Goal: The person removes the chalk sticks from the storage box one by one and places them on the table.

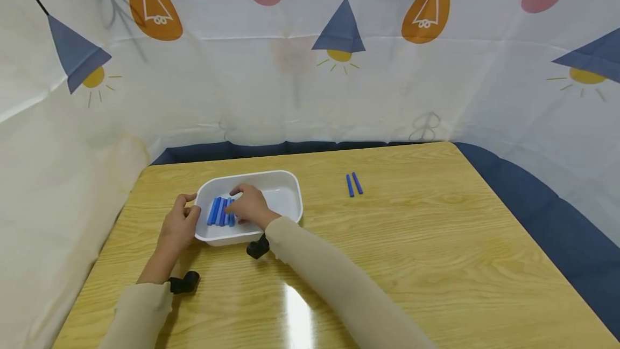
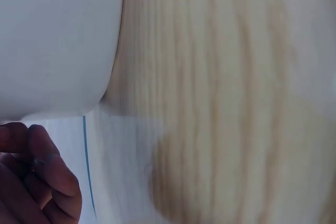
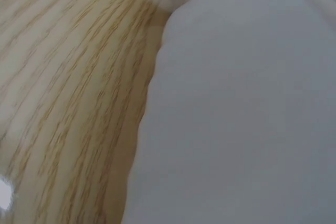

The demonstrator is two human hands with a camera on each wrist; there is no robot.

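Note:
A white tray [image 1: 286, 203] stands on the table with several slim blue sticks [image 1: 216, 211] lying side by side at its left. My left hand [image 1: 178, 223] holds the tray's left end, thumb and forefinger at the rim; the left wrist view shows its curled fingers [image 2: 58, 177] by the tray wall [image 2: 58, 40]. Inside the tray, my right hand [image 1: 251, 206] pinches the rightmost stick of the row, its fingertips partly covering it. The right wrist view is mostly filled by the tray's outer wall [image 3: 236, 103], with only a sliver of a finger at the top.
Two more blue sticks, a left one [image 1: 350, 185] and a right one [image 1: 357, 182], lie apart from the tray on the wooden table [image 1: 436, 241]. A printed white curtain [image 1: 290, 90] hangs behind the table's far edge. Dark fabric [image 1: 557, 220] runs along the right side.

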